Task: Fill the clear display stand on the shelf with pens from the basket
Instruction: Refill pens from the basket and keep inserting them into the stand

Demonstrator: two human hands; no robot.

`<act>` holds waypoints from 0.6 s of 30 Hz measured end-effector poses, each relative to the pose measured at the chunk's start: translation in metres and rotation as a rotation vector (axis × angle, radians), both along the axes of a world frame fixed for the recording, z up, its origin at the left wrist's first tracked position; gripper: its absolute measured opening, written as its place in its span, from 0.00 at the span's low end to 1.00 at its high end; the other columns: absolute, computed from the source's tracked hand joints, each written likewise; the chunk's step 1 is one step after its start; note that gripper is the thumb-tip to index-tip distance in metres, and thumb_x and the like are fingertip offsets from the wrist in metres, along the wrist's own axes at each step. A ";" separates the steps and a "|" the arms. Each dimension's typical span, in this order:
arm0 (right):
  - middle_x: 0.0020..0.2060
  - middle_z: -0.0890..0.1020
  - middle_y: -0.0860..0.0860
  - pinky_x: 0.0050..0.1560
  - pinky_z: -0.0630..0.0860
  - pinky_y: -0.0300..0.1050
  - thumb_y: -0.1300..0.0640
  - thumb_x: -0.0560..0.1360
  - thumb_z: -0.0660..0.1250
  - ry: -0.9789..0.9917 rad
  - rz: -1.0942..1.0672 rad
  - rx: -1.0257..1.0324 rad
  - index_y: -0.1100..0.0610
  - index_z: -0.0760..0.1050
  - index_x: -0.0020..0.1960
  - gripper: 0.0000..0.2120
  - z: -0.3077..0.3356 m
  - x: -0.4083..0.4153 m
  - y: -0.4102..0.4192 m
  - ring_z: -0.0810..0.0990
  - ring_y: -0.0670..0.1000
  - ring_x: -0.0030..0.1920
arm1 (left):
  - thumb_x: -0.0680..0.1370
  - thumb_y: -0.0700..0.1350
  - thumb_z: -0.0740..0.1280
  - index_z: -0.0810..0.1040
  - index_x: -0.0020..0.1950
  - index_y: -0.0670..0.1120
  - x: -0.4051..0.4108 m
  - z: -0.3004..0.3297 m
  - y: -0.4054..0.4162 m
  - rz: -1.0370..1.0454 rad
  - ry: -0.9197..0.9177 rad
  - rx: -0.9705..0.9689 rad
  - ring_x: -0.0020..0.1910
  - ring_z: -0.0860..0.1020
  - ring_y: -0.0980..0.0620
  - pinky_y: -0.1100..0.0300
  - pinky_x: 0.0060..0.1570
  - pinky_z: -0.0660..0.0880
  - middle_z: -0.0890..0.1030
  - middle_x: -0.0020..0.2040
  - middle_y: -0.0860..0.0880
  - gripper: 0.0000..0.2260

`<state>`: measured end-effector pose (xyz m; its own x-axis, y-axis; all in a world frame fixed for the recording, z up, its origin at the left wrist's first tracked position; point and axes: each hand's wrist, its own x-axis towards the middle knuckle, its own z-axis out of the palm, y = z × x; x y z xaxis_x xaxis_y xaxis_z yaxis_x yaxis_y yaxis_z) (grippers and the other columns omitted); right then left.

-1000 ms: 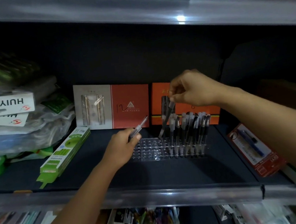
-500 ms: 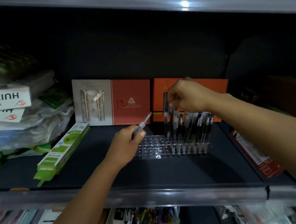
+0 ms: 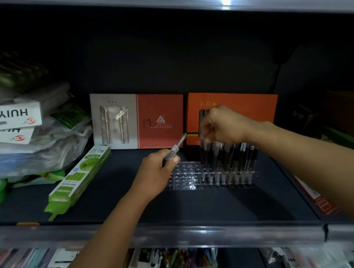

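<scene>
The clear stand sat on the dark shelf, near the middle, in front of two orange boxes leaning against the back. Its right half was packed with upright pens — the left rows of holes stood bare. The right hand hovered over the filled part, fingers pinched together on the top of one dark pen held upright. The left hand rested just left of the stand, fingers curled round a clear pen that pointed up and to the right. A green box lay further left on the shelf.
</scene>
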<state>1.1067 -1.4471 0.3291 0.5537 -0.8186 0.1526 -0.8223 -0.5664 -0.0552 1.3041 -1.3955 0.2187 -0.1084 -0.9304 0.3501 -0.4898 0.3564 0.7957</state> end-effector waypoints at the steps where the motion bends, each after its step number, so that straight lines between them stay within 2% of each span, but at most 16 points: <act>1: 0.39 0.85 0.51 0.47 0.78 0.44 0.65 0.71 0.72 0.002 0.008 0.003 0.57 0.81 0.39 0.05 0.000 0.000 0.000 0.81 0.49 0.43 | 0.80 0.47 0.63 0.76 0.43 0.48 0.000 0.000 0.000 0.000 0.002 0.001 0.29 0.69 0.54 0.57 0.35 0.68 0.71 0.29 0.53 0.07; 5: 0.40 0.84 0.52 0.44 0.77 0.42 0.63 0.72 0.72 -0.072 0.025 -0.005 0.59 0.82 0.43 0.01 0.009 0.003 0.005 0.82 0.48 0.41 | 0.80 0.47 0.63 0.77 0.44 0.48 0.000 0.002 0.002 -0.013 0.022 0.013 0.30 0.70 0.53 0.55 0.35 0.69 0.71 0.29 0.52 0.07; 7: 0.40 0.83 0.50 0.42 0.76 0.41 0.63 0.72 0.73 -0.167 0.077 -0.025 0.59 0.81 0.44 0.02 0.015 0.008 0.013 0.80 0.45 0.39 | 0.80 0.47 0.63 0.77 0.43 0.52 -0.001 0.004 0.003 -0.013 0.035 0.002 0.30 0.70 0.54 0.56 0.36 0.69 0.71 0.29 0.54 0.07; 9: 0.42 0.81 0.48 0.44 0.76 0.40 0.61 0.72 0.74 -0.196 0.160 -0.028 0.58 0.82 0.47 0.05 0.020 0.015 0.023 0.79 0.44 0.41 | 0.80 0.47 0.63 0.78 0.44 0.50 -0.003 0.006 0.003 -0.004 0.030 -0.005 0.30 0.71 0.55 0.56 0.36 0.69 0.72 0.29 0.54 0.06; 11: 0.44 0.80 0.46 0.46 0.75 0.37 0.58 0.71 0.75 -0.142 0.246 -0.008 0.56 0.82 0.51 0.09 0.022 0.022 0.032 0.78 0.45 0.45 | 0.80 0.47 0.63 0.79 0.47 0.47 -0.007 0.009 0.003 -0.011 0.031 -0.003 0.30 0.70 0.55 0.56 0.36 0.69 0.72 0.29 0.54 0.07; 14: 0.45 0.78 0.43 0.50 0.72 0.36 0.55 0.70 0.75 -0.044 0.318 0.006 0.54 0.81 0.54 0.13 0.022 0.031 0.039 0.75 0.44 0.49 | 0.79 0.46 0.64 0.78 0.44 0.50 -0.012 0.015 0.005 -0.047 0.043 -0.012 0.30 0.70 0.54 0.55 0.35 0.69 0.71 0.29 0.54 0.06; 18: 0.42 0.78 0.42 0.51 0.73 0.41 0.55 0.71 0.74 -0.023 0.338 -0.012 0.54 0.81 0.51 0.09 0.022 0.034 0.043 0.73 0.44 0.49 | 0.79 0.45 0.64 0.76 0.42 0.55 -0.014 0.023 0.010 -0.058 0.041 -0.018 0.31 0.71 0.54 0.55 0.35 0.70 0.72 0.29 0.54 0.07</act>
<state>1.1407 -1.4041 0.3510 0.7898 -0.5874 0.1766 -0.5864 -0.8075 -0.0635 1.2903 -1.3855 0.2419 -0.1476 -0.9164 0.3720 -0.4348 0.3979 0.8079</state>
